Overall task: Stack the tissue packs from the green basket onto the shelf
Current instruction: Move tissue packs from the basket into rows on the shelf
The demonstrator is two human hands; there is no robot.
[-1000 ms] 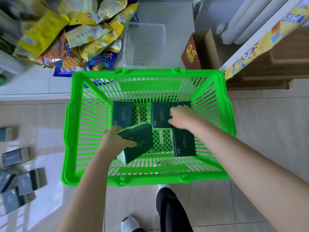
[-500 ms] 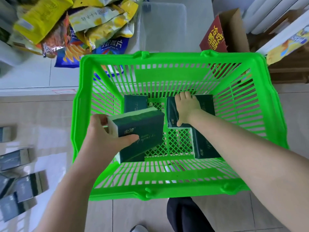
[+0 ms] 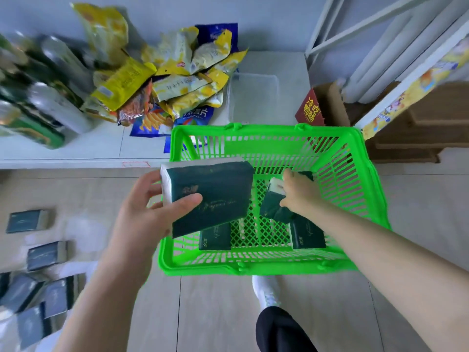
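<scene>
The green basket (image 3: 256,265) stands on the tiled floor in front of me. My left hand (image 3: 149,212) grips a dark green tissue pack (image 3: 218,194), held above the basket's left rim. My right hand (image 3: 302,196) is inside the basket, closed on a second tissue pack (image 3: 272,207) that is tilted up off the bottom. Two more packs lie flat on the basket floor, one at the left (image 3: 215,237) and one at the right (image 3: 308,236). The white shelf (image 3: 88,151) runs along the left behind the basket.
Snack bags (image 3: 177,80) and cans (image 3: 55,105) crowd the shelf. Several tissue packs (image 3: 38,275) show as reflections or lie at the lower left. A clear plastic tub (image 3: 253,97) and a red carton (image 3: 311,110) sit behind the basket. My foot (image 3: 266,290) is beside its near rim.
My left hand has lifted its tissue pack up and out over the basket's left rim. My right hand has closed on a pack and tipped it up off the basket floor.
</scene>
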